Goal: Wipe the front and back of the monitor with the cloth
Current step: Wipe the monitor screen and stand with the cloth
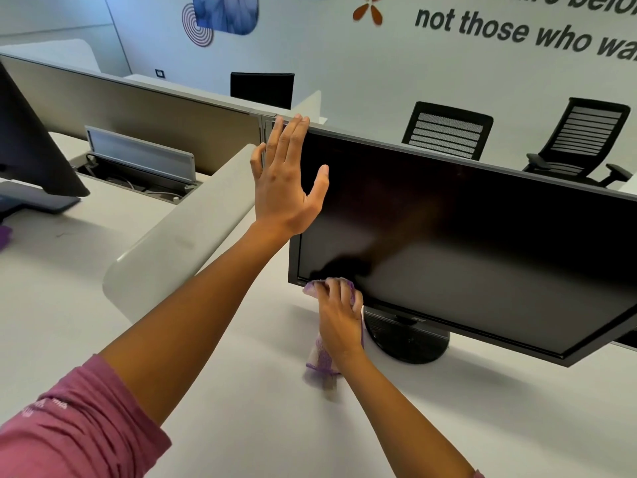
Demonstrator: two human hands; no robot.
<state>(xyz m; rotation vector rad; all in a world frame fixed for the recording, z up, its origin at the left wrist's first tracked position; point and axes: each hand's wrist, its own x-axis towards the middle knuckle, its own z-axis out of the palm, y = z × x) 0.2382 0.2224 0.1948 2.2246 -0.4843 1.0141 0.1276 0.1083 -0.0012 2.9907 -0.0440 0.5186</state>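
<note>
A black monitor [465, 236] with a dark, switched-off screen stands on a round black base [410, 343] on the white desk [241, 408]. My left hand [284, 181] rests flat on the monitor's upper left corner, fingers over the top edge and thumb on the screen. My right hand [339, 315] presses a purple cloth [322, 367] against the lower left corner of the screen at the bottom bezel. The rest of the cloth hangs down below my hand. The monitor's back is hidden.
A curved white divider panel [179, 243] stands left of the monitor. A second dark monitor [31, 146] stands at the far left, with a cable tray [138, 167] behind it. A grey partition [138, 101] runs along the back. Black office chairs [448, 129] stand beyond the desk.
</note>
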